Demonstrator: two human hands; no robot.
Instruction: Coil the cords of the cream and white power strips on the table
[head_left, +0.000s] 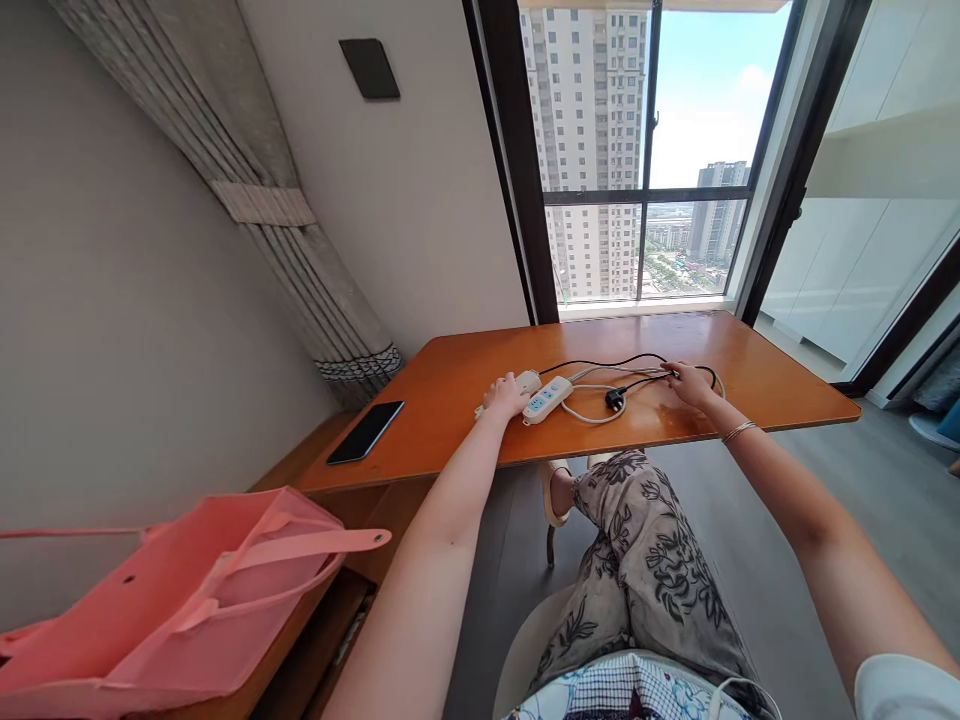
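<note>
On the brown table [465, 370] lie two white power strips with their cords. My left hand [507, 395] is closed over the farther power strip [529, 381], covering most of it. Just right of that hand rests the nearer power strip [547, 400], its blue-marked sockets facing up. Loops of white cord [596, 418] and black cord [600, 361] run to the right. My right hand [686, 383] has its fingers closed on the bundled cords. A black plug [615, 400] sits between the hands, near the table's front edge.
A black phone [366, 432] lies at the table's left side. Below it, at the lower left, stands a pink bag [225, 590] with its strap sticking out. A gathered curtain [277, 220] hangs at the left, and a window [645, 160] is behind the table.
</note>
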